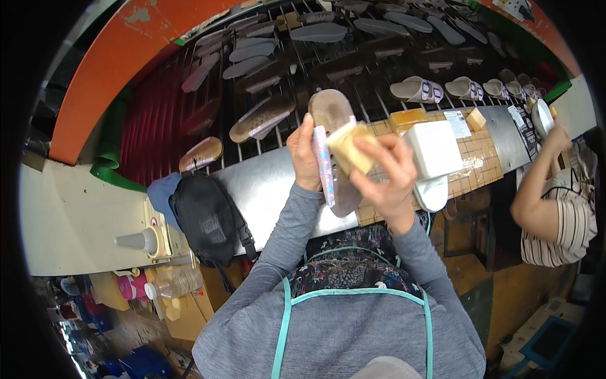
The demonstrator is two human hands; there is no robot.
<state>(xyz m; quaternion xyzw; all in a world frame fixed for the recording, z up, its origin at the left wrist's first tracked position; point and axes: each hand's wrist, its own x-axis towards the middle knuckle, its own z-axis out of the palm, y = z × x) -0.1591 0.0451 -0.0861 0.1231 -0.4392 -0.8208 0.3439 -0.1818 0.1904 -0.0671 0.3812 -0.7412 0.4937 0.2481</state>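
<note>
My left hand [305, 156] is closed around the edge of a sandal [329, 106] held up over the metal ledge. The sandal has a brown footbed, and a pink and blue patterned strap [324, 165] stands out beside my fingers. In my right hand [392, 174] is a yellow sponge [353, 146], pinched between thumb and fingers. The sponge lies against the sandal's middle and is slightly blurred. It hides part of the footbed.
Ahead, a dark slatted rack [328, 66] carries several soles and sandals. A white container [433, 149] stands right of my hands, on a tan board [486, 151]. To the left sits a black bag [205, 215]. Far right, another person's arm [536, 177] reaches toward the rack.
</note>
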